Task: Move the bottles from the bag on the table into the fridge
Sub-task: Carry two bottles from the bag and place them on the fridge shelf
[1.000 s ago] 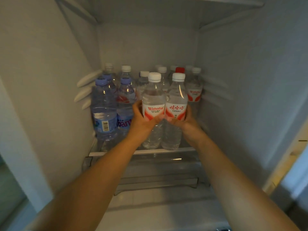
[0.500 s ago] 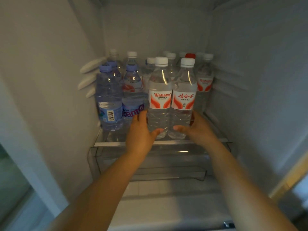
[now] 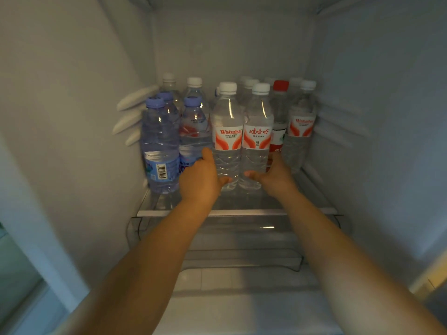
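Left hand (image 3: 200,180) grips Wahaha bottle (image 3: 227,136), right hand (image 3: 275,176) grips neighbouring bottle (image 3: 257,139); fingers curled round both, upright on fridge shelf (image 3: 314,210).

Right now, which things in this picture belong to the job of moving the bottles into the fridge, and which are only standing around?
Part of the job:
- Wahaha bottle, held low by the left hand
- bottle with Chinese label, held low by the right hand
- glass shelf of the fridge

Only standing there:
- blue-capped bottles
- red-capped bottle
- drawer under the shelf
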